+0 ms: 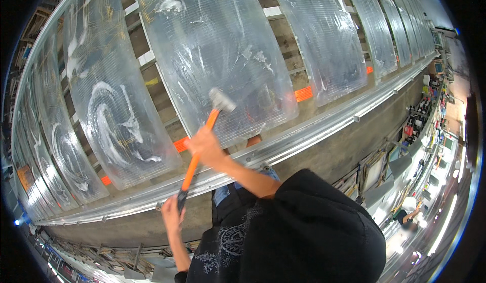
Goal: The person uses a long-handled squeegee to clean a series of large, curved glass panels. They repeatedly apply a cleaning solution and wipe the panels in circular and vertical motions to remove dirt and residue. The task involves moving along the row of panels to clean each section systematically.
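Long, ribbed translucent panels (202, 35) stand in a row across my feed, bowed by the fisheye, with a silvery metal rail (298, 148) running along their near ends and a cluttered workshop (430, 126) far off to the right of the fingers. I see both hands on one orange-handled brush (191, 172), which slants from the lower left up over the panel nearest the fingers.

My view has the right hand (206, 149) higher on the tool, its fingers curled around the orange shaft; that forearm reaches up and leftward from a black short-sleeved shirt (309, 227). Lower and to the left, the left hand (172, 216) has its fingers closed about the black grip (181, 198) at the brush's near end, the forearm rising steeply from the bottom edge.

Beyond the right fingers, the pale brush head (221, 100) lies over the panel; it is blurred, and I cannot tell whether it presses on the surface. An orange strip (180, 145) shows just beside those fingers, on their left. Farther left, white foam (96, 116) curls over the neighbouring panel. Well to the right of both hands, I make out another person (402, 216).
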`<state>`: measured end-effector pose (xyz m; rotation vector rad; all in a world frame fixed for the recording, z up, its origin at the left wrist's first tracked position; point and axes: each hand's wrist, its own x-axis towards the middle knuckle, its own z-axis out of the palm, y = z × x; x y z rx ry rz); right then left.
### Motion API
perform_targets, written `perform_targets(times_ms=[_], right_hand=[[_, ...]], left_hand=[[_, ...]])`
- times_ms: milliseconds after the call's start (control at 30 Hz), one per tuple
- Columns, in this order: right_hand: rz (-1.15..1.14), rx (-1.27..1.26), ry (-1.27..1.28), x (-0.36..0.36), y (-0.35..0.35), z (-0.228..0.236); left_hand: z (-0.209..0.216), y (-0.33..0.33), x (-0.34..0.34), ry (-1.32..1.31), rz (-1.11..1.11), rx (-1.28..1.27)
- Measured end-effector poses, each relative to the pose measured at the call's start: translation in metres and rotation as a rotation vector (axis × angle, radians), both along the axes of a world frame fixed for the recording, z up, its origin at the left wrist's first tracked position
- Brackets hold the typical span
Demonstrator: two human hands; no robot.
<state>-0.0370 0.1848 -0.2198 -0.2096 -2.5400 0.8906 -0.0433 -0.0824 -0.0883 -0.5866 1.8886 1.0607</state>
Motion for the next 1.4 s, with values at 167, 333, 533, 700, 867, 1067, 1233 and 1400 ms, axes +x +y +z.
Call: perform_targets(times_ms=[167,333,533,700,867,1067,1233,1400], right_hand=[[-0.032,0.234,0.142,0.0,0.159,0.004],[0.157,0.103,-0.203,0.029,0.053,-0.021],[0.068,0.012,0.042,0.001,0.019,0.0],[-0.118,0.149,0.126,-0.017,0.131,-0.004],[-0.011,-0.131,0.143,-0.024,0.001,-0.001],[-0.081,0.31,-0.079,-0.045,0.107,-0.014],[-0.148,0.252,0.171,-0.051,0.152,-0.006],[-0.03,-0.049,0.052,-0.077,-0.026,0.005]], left_hand=[[-0.014,0.173,0.026,-0.149,0.004,0.336],[0.025,0.077,0.046,-0.262,0.017,0.12],[0.016,0.029,0.02,-0.11,-0.045,-0.023],[-0.005,0.129,-0.004,-0.114,-0.069,0.132],[0.022,0.013,0.002,-0.064,0.013,-0.025],[-0.019,0.122,-0.011,-0.113,-0.018,0.144],[-0.006,0.158,-0.039,-0.133,-0.066,0.188],[0.02,-0.021,-0.083,-0.06,-0.052,-0.002]])
